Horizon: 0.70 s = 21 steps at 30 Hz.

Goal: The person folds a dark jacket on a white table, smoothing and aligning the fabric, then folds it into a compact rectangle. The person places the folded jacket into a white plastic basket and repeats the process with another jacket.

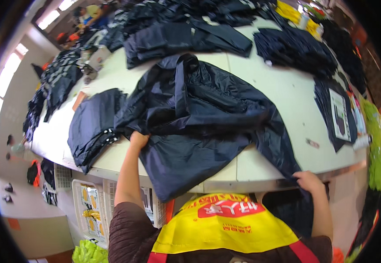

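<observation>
A dark navy jacket [208,109] lies spread and rumpled on the white table [282,87], its lower part hanging over the front edge. My left hand [139,139] is at the jacket's left side, its fingers closed on the fabric and partly hidden by it. At the right front edge, my right hand [308,180] pinches the end of the jacket's long sleeve [282,151], drawn out toward me. Just left of the jacket is a stack of folded dark garments [95,120], with a white-spotted strip near my left hand.
Folded dark garments [186,39] lie at the back, and a dark pile [293,48] at the back right. A printed sheet [339,115] rests on dark pieces at the right. A white basket [87,206] with packages stands below left. Lime-green material [372,144] hangs at the far right.
</observation>
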Each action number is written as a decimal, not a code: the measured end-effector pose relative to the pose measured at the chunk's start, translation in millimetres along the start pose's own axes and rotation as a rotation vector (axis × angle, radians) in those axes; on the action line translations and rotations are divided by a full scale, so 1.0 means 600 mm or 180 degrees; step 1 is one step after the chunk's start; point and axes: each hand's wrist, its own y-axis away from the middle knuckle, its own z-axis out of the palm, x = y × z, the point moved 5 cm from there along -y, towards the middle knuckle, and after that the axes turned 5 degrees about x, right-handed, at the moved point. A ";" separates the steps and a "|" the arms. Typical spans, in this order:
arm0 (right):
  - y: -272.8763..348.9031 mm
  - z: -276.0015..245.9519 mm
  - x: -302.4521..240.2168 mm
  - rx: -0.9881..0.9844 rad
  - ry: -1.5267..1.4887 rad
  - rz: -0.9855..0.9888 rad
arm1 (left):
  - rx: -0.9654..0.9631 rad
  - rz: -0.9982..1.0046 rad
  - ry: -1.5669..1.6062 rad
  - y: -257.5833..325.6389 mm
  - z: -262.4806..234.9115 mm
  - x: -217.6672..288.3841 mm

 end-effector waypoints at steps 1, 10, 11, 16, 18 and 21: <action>0.035 0.048 0.002 -0.0434 -0.0104 -0.0006 | 0.0036 0.0407 0.0471 -0.012 0.027 -0.025; -0.226 -0.170 -0.281 0.1946 -0.1291 -0.0191 | -0.0986 0.0157 0.1250 0.071 -0.039 0.078; -0.280 -0.150 -0.313 0.1434 -0.0774 -0.0028 | -0.0982 0.0151 0.1465 0.082 -0.042 0.092; -0.452 0.030 -0.325 0.2259 0.0869 0.0556 | -0.1203 -0.0374 0.2657 0.096 -0.045 0.082; -0.459 0.010 -0.311 0.2480 0.0615 0.0097 | -0.1119 -0.0556 0.3279 0.112 -0.036 0.063; -0.470 -0.062 -0.227 0.1454 -0.0920 -0.0325 | -0.0972 -0.0554 0.3401 0.106 -0.036 0.034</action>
